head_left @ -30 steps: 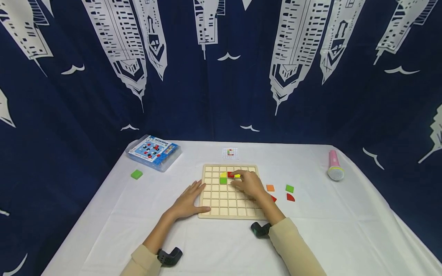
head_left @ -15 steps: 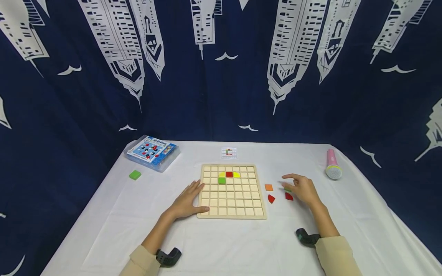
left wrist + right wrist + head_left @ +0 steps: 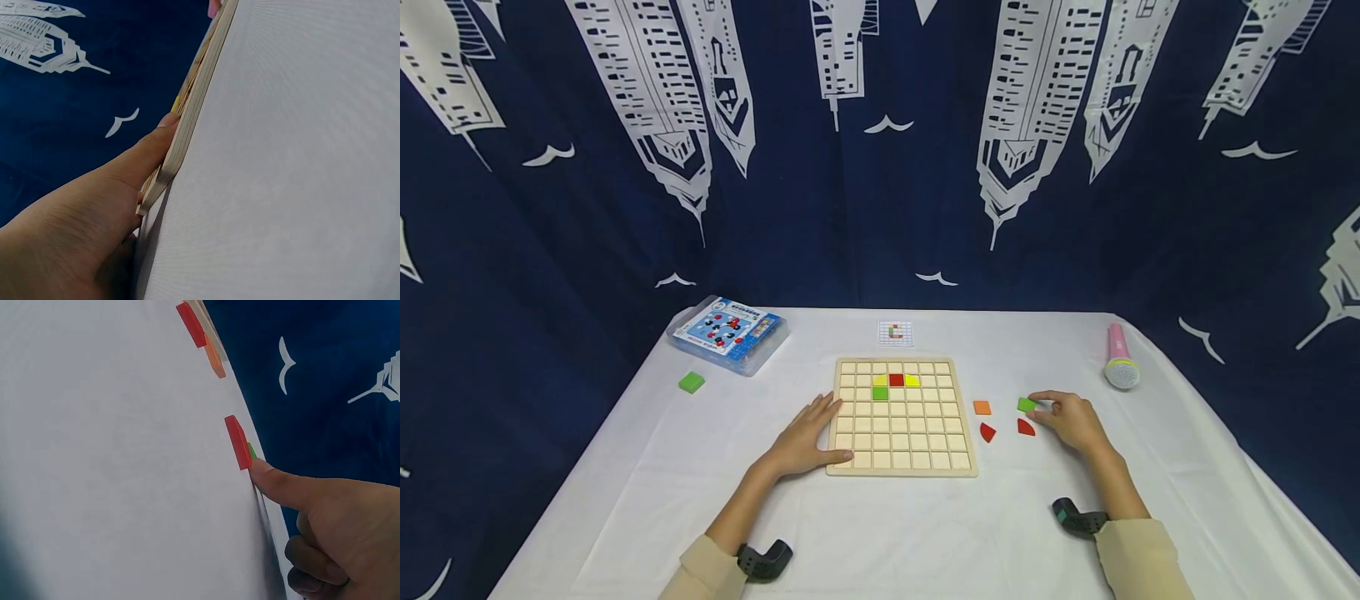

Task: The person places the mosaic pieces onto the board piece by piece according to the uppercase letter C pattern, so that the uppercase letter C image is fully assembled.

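A wooden grid board (image 3: 902,437) lies on the table, bearing a red square tile (image 3: 897,380), a yellow tile on each side of it, and a green tile (image 3: 880,393) under the left yellow one. My left hand (image 3: 805,437) rests at the board's left edge, fingers extended, thumb (image 3: 156,144) over its near corner. Right of the board, my right hand (image 3: 1075,421) pinches a green square tile (image 3: 1026,405) at its right side between thumb and index finger. In the right wrist view, a red quarter-round tile (image 3: 237,444) partly hides that green tile.
An orange tile (image 3: 982,407) and another red tile (image 3: 987,432) lie between board and right hand. A pattern card (image 3: 896,333) is behind the board. Farther out are a plastic case (image 3: 730,333), a green block (image 3: 691,382) and a pink microphone (image 3: 1122,358).
My right hand has moved right from the board's tiles to the loose green tile and now pinches it. The left hand stays at the board's edge.
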A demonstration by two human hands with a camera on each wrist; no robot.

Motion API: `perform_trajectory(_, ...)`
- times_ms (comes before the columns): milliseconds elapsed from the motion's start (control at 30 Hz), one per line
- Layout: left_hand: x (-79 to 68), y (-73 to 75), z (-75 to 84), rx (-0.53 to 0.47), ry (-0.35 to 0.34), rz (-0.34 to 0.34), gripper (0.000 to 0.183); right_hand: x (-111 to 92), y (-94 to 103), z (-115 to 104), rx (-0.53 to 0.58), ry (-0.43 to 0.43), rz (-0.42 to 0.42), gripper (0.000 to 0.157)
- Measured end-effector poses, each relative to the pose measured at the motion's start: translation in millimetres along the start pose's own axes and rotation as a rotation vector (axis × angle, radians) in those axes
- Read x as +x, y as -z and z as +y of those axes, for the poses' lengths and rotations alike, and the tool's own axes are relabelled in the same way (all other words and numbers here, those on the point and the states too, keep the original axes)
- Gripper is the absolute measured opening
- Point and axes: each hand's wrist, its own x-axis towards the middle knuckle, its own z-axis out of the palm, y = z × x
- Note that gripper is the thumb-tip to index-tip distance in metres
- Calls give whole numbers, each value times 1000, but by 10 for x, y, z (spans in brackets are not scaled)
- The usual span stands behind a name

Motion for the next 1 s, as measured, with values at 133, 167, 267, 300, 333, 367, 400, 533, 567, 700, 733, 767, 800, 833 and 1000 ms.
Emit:
perform_trajectory(133, 0, 4, 5, 1, -2, -2, 97, 25, -9, -39, -5, 15, 17, 30)
perform_trajectory(167, -1, 5, 5, 2, -1, -3, 97, 39, -16, -79, -8, 24, 21, 29)
perform_trajectory(267, -1, 7, 5, 4, 0, -3, 97, 86, -64, -294, 0, 52, 23, 29)
perform_trajectory(300, -1, 8, 5, 5, 1, -2, 97, 102, -92, -390, 9, 65, 19, 29)
perform_trajectory(333, 0, 8, 5, 3, 0, 0, 97, 117, -125, -495, 16, 79, 14, 29)
perform_trajectory(367, -1, 8, 6, 5, 2, -1, 97, 132, -161, -606, 26, 95, 8, 29)
perform_trajectory(400, -2, 9, 8, 3, 2, 1, 97, 145, -205, -714, 39, 111, -1, 30)
perform_trajectory(533, -11, 7, 17, -6, 4, -4, 97, 207, -431, -1106, 62, 193, -37, 30)
perform_trajectory(567, -15, 7, 18, -5, 5, -6, 97, 226, -496, -1195, 67, 214, -46, 30)
perform_trajectory(700, -19, 7, 15, -1, 2, -5, 97, 287, -750, -1492, 91, 272, -84, 30)
perform_trajectory(733, -17, 7, 12, 2, 0, -3, 96, 298, -808, -1546, 98, 281, -91, 31)
perform_trajectory(767, -16, 7, 10, 3, -2, -1, 96, 309, -860, -1595, 106, 288, -100, 31)
perform_trajectory(800, -15, 9, 7, 6, -3, -2, 96, 318, -907, -1635, 106, 289, -110, 31)
perform_trajectory(833, -13, 11, 5, 9, -3, -4, 96, 325, -950, -1669, 102, 288, -117, 31)
perform_trajectory(1000, -2, 13, -3, 18, -6, -11, 96, 329, -1067, -1754, 70, 295, -129, 30)
